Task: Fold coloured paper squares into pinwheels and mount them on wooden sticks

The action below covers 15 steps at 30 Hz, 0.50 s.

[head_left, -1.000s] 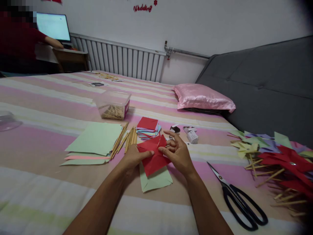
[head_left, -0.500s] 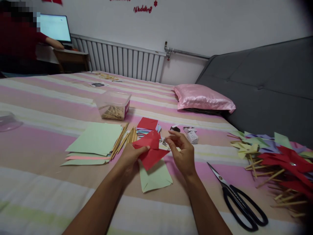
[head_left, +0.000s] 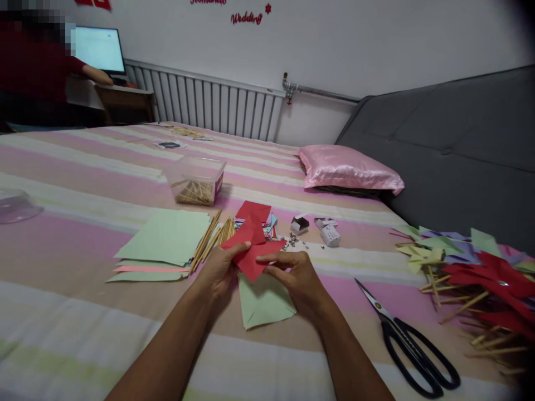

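Observation:
My left hand (head_left: 219, 270) pinches a red paper pinwheel (head_left: 254, 257) with its thumb on top, above the bed. My right hand (head_left: 298, 278) is closed, its fingertips in front of the pinwheel's right part; whatever small thing they may pinch is too small to make out. Under the pinwheel lie light green paper squares (head_left: 267, 306) with cut corners. Just behind the hands are a stack of coloured paper squares with red on top (head_left: 267, 210) and small metal fasteners (head_left: 293, 239). Black-handled scissors (head_left: 412, 345) lie to the right.
Finished pinwheels (head_left: 497, 278) on sticks are piled at the right. Green sheets (head_left: 167, 236) and wooden sticks (head_left: 204, 242) lie left. Behind stand a clear box (head_left: 194, 189) of sticks, small cartons (head_left: 330, 234) and a pink pillow (head_left: 349, 167). A person sits at a monitor (head_left: 98, 50).
My right hand has moved from beside the metal fasteners left and down to the red pinwheel, its fingertips now in front of it. My left hand keeps its hold.

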{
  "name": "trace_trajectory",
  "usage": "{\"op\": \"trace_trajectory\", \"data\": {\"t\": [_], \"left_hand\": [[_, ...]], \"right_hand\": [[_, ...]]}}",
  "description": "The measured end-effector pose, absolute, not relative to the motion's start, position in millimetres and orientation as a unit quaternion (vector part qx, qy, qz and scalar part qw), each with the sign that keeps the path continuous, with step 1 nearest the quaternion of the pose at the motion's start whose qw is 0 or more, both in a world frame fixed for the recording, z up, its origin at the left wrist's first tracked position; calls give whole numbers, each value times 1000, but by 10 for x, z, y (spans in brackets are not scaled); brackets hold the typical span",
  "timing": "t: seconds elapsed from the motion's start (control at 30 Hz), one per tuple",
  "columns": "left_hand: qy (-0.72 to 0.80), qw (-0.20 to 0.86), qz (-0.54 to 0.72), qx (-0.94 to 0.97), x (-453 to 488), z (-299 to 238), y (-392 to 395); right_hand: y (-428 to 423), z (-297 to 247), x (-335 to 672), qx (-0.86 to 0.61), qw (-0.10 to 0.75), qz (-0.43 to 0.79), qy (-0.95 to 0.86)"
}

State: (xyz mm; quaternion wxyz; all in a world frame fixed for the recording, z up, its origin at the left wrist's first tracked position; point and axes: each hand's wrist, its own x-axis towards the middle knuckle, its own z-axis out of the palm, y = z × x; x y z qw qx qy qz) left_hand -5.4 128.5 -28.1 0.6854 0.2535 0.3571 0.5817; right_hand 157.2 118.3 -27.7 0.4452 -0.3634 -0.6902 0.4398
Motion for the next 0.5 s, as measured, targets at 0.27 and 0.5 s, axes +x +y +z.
{"op": "trace_trajectory", "data": {"t": [0.27,0.5], "left_hand": [[343,654,606,295,8,-352,1248],[402,603,617,306,31,-390,1262]], "right_hand": [[1209,-319,1473,-395,509,463,-609],[1202,-329,1395,-454,521,438,-575]]}}
